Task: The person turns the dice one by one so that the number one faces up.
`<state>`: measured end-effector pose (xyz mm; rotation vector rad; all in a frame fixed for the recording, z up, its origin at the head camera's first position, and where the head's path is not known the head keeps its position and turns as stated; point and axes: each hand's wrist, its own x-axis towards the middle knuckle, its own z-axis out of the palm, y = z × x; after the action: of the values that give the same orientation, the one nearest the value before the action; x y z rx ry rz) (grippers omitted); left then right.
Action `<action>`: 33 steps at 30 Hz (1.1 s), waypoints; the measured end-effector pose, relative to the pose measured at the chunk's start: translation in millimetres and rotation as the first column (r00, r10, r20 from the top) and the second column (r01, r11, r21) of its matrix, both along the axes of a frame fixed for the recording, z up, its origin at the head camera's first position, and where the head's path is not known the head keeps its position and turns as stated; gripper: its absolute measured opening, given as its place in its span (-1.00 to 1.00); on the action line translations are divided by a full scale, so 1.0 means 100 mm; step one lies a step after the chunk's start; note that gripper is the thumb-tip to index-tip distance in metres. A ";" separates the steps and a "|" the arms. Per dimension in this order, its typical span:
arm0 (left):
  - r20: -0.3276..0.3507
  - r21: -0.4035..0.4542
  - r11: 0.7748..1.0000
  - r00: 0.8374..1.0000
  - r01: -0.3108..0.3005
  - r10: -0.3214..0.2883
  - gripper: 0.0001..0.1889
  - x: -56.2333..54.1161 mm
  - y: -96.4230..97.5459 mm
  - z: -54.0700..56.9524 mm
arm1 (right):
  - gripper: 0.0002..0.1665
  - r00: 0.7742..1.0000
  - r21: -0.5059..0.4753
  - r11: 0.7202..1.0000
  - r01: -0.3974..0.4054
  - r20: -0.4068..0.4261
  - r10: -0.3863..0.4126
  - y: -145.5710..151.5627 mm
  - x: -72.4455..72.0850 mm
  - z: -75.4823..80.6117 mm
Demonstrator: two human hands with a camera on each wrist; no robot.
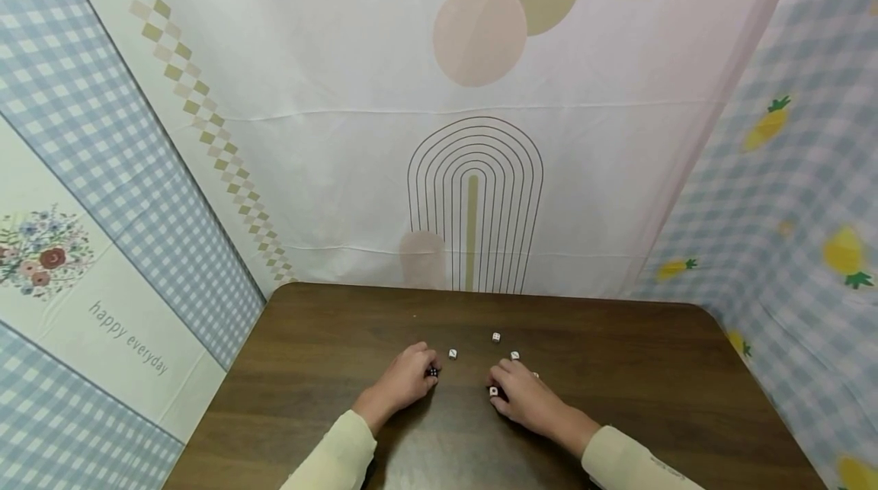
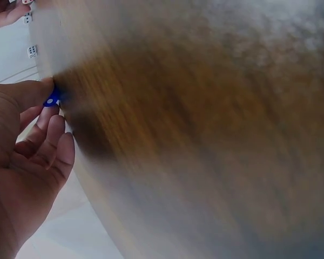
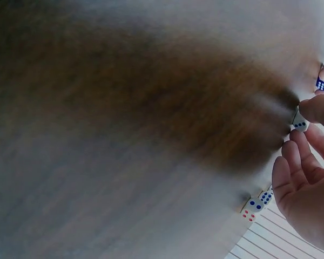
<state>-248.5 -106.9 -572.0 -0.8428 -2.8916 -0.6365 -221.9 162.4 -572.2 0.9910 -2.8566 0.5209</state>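
Note:
My left hand [image 1: 406,377] pinches a blue die with white pips [image 1: 431,372] between thumb and fingertips, low over the table. Its blue side [image 2: 53,98] also shows in the left wrist view. Across from it, my right hand [image 1: 528,396] grips a white die [image 1: 493,392] between thumb and fingers; dark pips face out on this white die [image 3: 300,123] in the right wrist view. One loose white die [image 1: 453,353] lies between the hands, nearer the left. Just past the right fingers sits another white die [image 1: 515,355], and one more [image 1: 536,375] is mostly hidden behind that hand.
Farther back on the brown wooden table [image 1: 329,337] lies a white die [image 1: 496,337]. A patterned cloth [image 1: 343,170] hangs behind the table's far edge, with checked cloths [image 1: 789,246] at both sides.

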 end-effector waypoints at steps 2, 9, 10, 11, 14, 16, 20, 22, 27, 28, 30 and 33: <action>0.007 0.009 1.000 1.000 -0.006 0.006 -0.85 0.00 0.00 -0.01 | -0.83 1.000 0.000 1.000 -0.001 0.002 0.001 0.00 0.00 0.00; -0.015 0.000 1.000 1.000 -0.021 0.021 -0.83 -0.01 -0.02 -0.03 | -0.82 1.000 0.004 1.000 -0.003 -0.009 0.003 0.00 -0.01 -0.01; -0.025 -0.005 1.000 0.999 -0.020 0.020 -0.82 -0.01 -0.02 -0.03 | -0.82 1.000 0.005 1.000 -0.003 -0.010 0.003 0.00 -0.01 -0.01; -0.036 -0.011 1.000 0.999 -0.019 0.019 -0.81 0.00 -0.02 -0.03 | -0.81 1.000 0.004 1.000 -0.005 -0.013 0.005 0.00 -0.01 -0.01; -0.061 -0.019 1.000 0.998 -0.015 0.014 -0.80 0.00 -0.02 -0.02 | -0.79 1.000 -0.007 1.000 -0.008 -0.020 0.008 0.00 -0.01 -0.01; -0.066 -0.022 1.000 0.998 -0.012 0.011 -0.80 0.01 -0.02 -0.02 | -0.77 1.000 -0.021 1.000 -0.005 -0.025 0.005 0.01 0.00 -0.01; -0.066 -0.019 1.000 0.998 -0.008 0.007 -0.80 0.01 -0.02 -0.01 | -0.75 1.000 -0.070 0.997 0.014 -0.019 -0.015 0.04 0.01 0.01; -0.070 -0.019 1.000 0.998 -0.006 0.005 -0.79 0.01 -0.02 -0.01 | -0.74 0.999 -0.091 0.995 0.030 -0.021 -0.032 0.06 0.02 0.04; -0.074 -0.022 1.000 0.997 -0.006 0.004 -0.79 0.01 -0.03 -0.03 | -0.63 0.991 -0.140 0.988 0.064 -0.108 -0.079 0.19 0.00 0.10; -0.074 -0.021 1.000 0.997 -0.005 0.004 -0.79 0.01 -0.03 -0.03 | -0.61 0.987 -0.152 0.986 0.067 -0.135 -0.088 0.23 -0.01 0.10; -0.071 -0.021 1.000 0.997 -0.006 0.005 -0.80 0.00 -0.03 -0.04 | -0.57 0.978 -0.169 0.982 0.079 -0.178 -0.110 0.31 -0.05 0.11; -0.069 -0.018 1.000 0.998 -0.009 0.008 -0.81 -0.01 -0.03 -0.04 | -0.53 0.969 -0.192 0.977 0.091 -0.207 -0.131 0.42 -0.09 0.11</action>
<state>-249.1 -109.5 -576.2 -0.8371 -2.8423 -0.5690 -230.5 204.4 -560.8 0.7987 -2.5978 0.6068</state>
